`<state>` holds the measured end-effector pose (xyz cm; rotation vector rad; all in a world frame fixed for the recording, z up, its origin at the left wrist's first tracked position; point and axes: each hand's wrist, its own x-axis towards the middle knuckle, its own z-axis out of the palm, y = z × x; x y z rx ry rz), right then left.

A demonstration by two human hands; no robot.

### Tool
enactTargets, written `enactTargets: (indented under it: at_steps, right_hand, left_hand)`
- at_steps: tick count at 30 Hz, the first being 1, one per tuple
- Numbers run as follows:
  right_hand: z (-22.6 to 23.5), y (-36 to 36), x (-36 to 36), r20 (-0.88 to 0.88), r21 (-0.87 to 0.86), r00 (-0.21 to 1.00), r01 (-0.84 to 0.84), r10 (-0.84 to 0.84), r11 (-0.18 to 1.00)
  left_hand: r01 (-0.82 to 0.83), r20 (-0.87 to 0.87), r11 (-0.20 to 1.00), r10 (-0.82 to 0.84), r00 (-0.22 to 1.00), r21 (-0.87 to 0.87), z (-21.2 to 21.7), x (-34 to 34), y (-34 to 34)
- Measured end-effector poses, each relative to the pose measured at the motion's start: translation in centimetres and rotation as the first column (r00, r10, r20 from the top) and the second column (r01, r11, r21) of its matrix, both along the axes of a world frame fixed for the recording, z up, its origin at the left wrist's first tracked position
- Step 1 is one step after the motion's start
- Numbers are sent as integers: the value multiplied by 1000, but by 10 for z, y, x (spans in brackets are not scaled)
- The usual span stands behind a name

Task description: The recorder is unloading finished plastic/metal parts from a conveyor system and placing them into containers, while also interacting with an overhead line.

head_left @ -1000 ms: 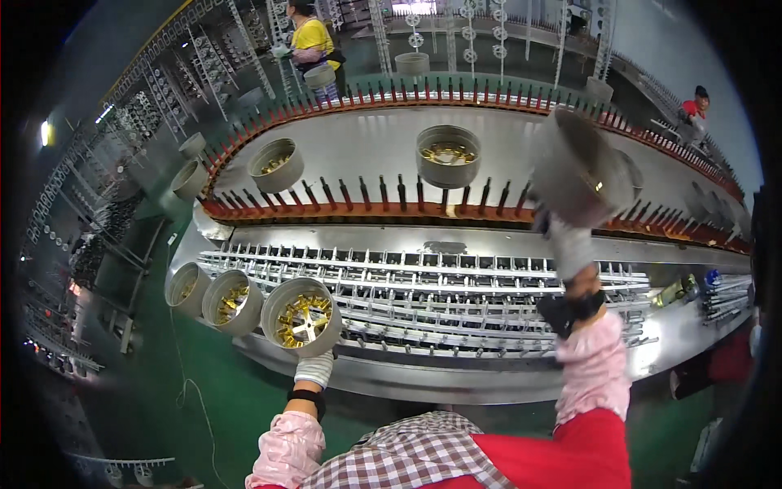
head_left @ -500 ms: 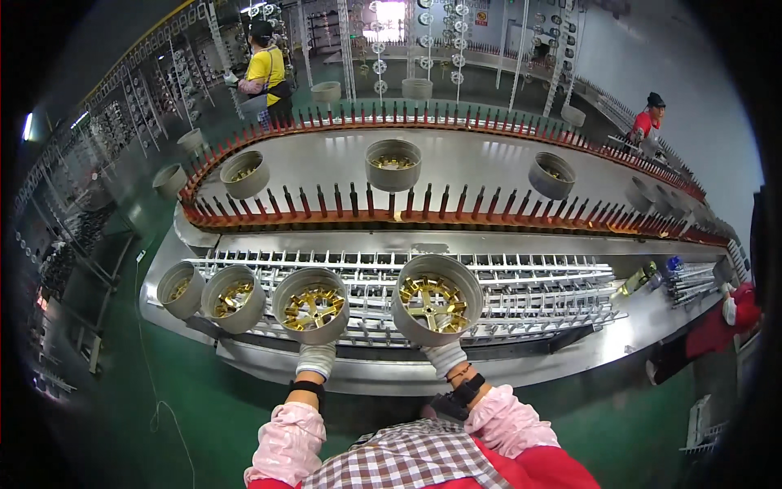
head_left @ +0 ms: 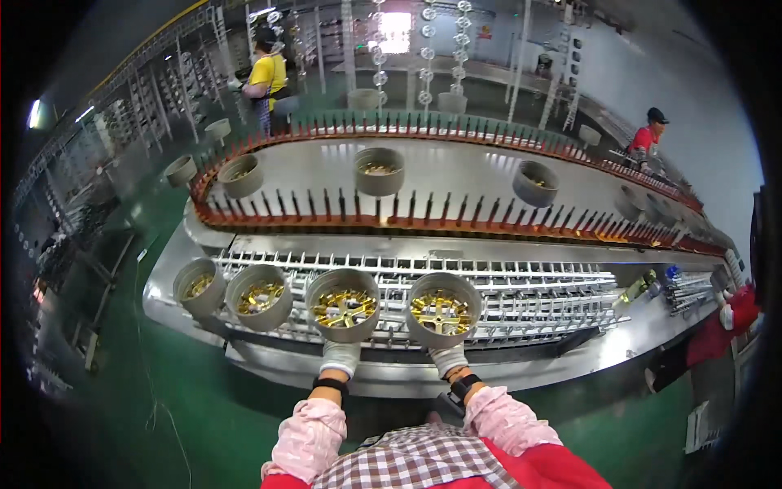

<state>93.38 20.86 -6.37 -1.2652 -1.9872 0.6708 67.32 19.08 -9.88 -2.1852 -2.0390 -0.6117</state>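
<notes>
My gloved left hand (head_left: 341,355) is at the near side of a grey round tub (head_left: 352,328), closed on it with the fingers hidden below the wall. To its right, my gloved right hand (head_left: 449,359) grips a second grey tub (head_left: 442,334) in the same way. Small gold metal parts (head_left: 440,313) fill both tubs, with a cross-shaped piece on top in each. The two tubs stand close side by side, a narrow gap between them. Further left are two more such tubs, one nearer (head_left: 259,318) and one at the end (head_left: 200,303).
Behind the tubs lies a rack of silver bars (head_left: 521,293) on a metal bench (head_left: 293,367). A looped conveyor (head_left: 489,224) with upright dark pins runs beyond, with more tubs (head_left: 380,181) inside it. Co-workers stand at far left (head_left: 269,77), far right (head_left: 648,137) and right (head_left: 717,326).
My right hand's tub appears smaller and slightly lower, as though brought down. My left hand and its tub are now further right in view, nearer the other. The whole view has also shifted.
</notes>
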Motion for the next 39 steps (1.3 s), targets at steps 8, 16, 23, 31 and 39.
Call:
enactTargets:
  at_steps: [8, 16, 23, 31, 39]
  right_hand:
    - [-7, 11, -7, -6, 48, 1000, 10, -10, 999]
    - [-15, 11, 0, -1, 88, 999, -43, 43, 995]
    - [68, -28, 91, -341, -300, 857, -489, 387, 819]
    - [135, 116, 357, -251, -225, 961, -174, 116, 959]
    - [110, 272, 619, -110, -182, 674, 709, -730, 682]
  left_hand:
    - [-8, 180, 969, 54, 982, -248, 52, 19, -32]
    - [229, 899, 967, -194, 392, 109, 51, 120, -63]
    - [232, 532, 972, -219, 818, 43, 52, 179, -47]
    - [-51, 57, 984, 62, 996, -173, 2, 203, -25]
    - [-222, -226, 908, 147, 963, -356, -25, 212, -9]
